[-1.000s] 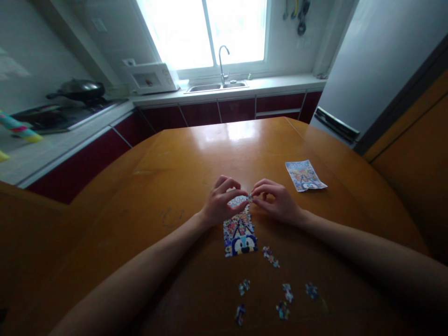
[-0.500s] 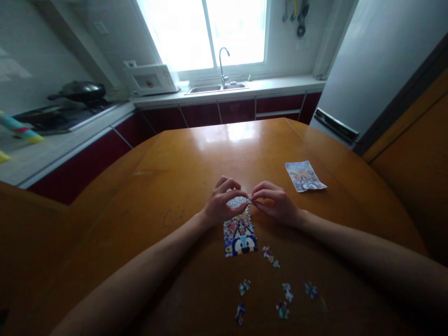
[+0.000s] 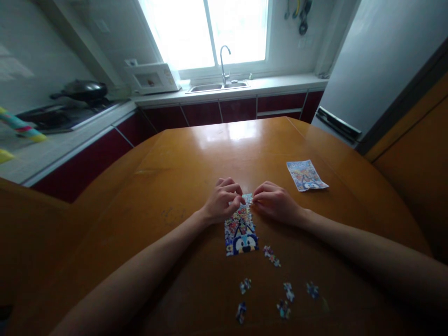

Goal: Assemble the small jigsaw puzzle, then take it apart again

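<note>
A small colourful jigsaw puzzle point(image 3: 241, 230) with a blue cartoon dog lies on the wooden table point(image 3: 196, 158). My left hand point(image 3: 222, 201) rests at its upper left corner, fingers curled and pressed down on the puzzle's top edge. My right hand point(image 3: 275, 202) sits at the upper right corner, fingertips pinched against the same top edge. Whether a loose piece is between the fingertips is hidden. Several loose puzzle pieces point(image 3: 271, 256) lie scattered nearer to me, below the puzzle.
A printed reference picture card point(image 3: 306, 175) lies on the table to the right. Beyond the table run a kitchen counter with a sink and tap point(image 3: 223, 77), a microwave point(image 3: 152, 78), a wok on the stove point(image 3: 84, 88) and a grey fridge point(image 3: 371, 70).
Both hands have lowered from a raised pinch above the puzzle's top down onto its top edge; the left fingers now lie flatter.
</note>
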A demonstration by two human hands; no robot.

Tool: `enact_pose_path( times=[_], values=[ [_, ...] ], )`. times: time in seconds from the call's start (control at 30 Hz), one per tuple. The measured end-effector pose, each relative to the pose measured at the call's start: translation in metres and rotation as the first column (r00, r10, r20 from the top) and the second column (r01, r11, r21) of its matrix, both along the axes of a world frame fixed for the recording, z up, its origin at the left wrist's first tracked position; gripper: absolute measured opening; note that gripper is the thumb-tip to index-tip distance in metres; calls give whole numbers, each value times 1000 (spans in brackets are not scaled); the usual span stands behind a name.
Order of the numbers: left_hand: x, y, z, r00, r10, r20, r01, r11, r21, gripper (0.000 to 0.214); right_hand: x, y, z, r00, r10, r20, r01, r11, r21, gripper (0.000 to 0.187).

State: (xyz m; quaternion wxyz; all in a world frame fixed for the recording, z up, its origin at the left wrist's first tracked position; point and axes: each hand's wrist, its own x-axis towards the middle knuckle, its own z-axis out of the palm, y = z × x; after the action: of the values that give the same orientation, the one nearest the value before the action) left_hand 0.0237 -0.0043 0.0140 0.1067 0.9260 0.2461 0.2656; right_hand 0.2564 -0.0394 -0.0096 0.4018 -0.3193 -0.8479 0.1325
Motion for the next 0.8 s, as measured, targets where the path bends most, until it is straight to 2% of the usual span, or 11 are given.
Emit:
enact_pose_path(
  times=[0.2, 0.6, 0.8],
  values=[
    [0, 2, -4, 996, -14, -89, 12, 1000, -19, 35, 2, -2, -3, 990, -7, 144, 6, 1000, 6, 13],
    [1, 4, -6, 997, -18, -75, 18, 1000, -8, 34, 0, -1, -6, 985, 13, 172, -12, 1000, -5, 17],
    [2, 3, -5, 997, -20, -75, 18, 999, -29, 36, -1, -2, 0, 977, 1, 215, 2, 1000, -12, 18]
  ],
)
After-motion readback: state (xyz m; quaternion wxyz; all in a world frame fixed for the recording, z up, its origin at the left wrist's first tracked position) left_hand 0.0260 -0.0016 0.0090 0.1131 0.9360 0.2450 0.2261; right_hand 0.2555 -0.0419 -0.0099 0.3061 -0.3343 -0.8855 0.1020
